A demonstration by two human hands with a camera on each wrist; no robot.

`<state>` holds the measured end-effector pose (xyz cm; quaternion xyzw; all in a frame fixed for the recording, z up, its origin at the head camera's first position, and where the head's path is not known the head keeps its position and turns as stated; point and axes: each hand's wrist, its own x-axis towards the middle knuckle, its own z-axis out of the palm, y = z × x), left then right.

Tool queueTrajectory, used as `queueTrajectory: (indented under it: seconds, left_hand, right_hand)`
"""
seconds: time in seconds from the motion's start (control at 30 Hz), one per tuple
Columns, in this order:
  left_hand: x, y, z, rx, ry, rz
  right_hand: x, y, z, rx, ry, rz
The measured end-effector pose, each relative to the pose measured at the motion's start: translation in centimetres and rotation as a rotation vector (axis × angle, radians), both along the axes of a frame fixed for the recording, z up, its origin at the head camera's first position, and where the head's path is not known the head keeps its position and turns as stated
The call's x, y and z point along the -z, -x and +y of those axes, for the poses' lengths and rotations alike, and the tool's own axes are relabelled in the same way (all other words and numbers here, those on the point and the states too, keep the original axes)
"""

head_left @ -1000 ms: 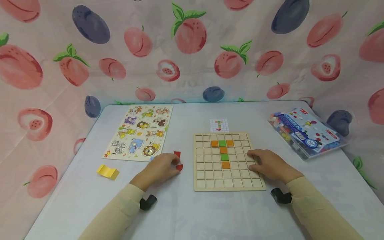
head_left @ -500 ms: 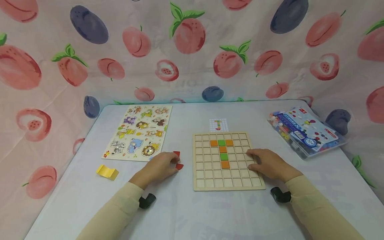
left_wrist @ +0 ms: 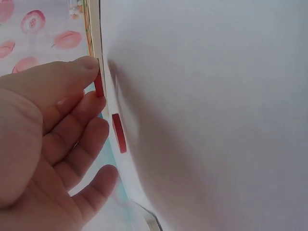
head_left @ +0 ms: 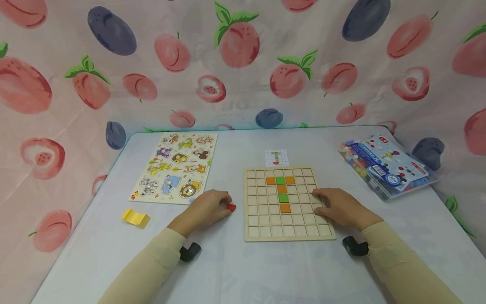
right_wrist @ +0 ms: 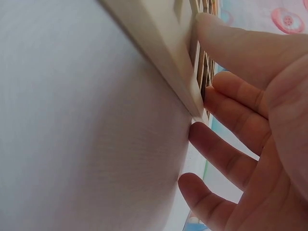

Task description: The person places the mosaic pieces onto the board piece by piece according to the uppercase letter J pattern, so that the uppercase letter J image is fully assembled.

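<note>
In the head view my left hand [head_left: 206, 209] is left of the wooden grid board [head_left: 262, 231]. It pinches a small red tile [head_left: 231, 207] with a rounded side between thumb and finger, just above the table. A second red tile [left_wrist: 119, 133] lies on the table below my fingers in the left wrist view; the head view mostly hides it. My right hand [head_left: 339, 207] rests at the board's right edge, thumb and fingertips touching it, fingers only slightly bent. Orange tiles [head_left: 285, 208] and green tiles [head_left: 283, 198] form a T in the grid.
A small pattern card [head_left: 276, 158] lies behind the board. An animal puzzle board [head_left: 174, 169] is at the left, with a yellow wavy block [head_left: 136, 218] in front of it. A clear plastic case of colourful pieces [head_left: 387, 166] stands at the right.
My left hand has lifted one red tile and carried it slightly right towards the board. The right hand stays at the board's edge.
</note>
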<state>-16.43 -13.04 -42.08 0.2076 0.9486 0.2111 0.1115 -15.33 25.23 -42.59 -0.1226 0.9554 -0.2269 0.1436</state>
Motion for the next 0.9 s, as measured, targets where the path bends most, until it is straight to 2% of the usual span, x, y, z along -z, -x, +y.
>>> queueTrajectory:
  seconds: [0.2,0.6,0.9]
  left_hand:
    - [-0.2,-0.1,1.1,0.012,-0.022,0.004]
    - [-0.2,-0.3,4.0,0.124,-0.035,0.052]
    - [-0.5,-0.4,6.0,0.128,-0.026,0.014]
  right_hand:
    - [0.0,0.0,-0.1,0.003,0.001,-0.004]
    - [0.2,0.0,0.0,0.009,0.003,0.000]
    - [0.0,0.0,-0.1,0.017,-0.005,-0.007]
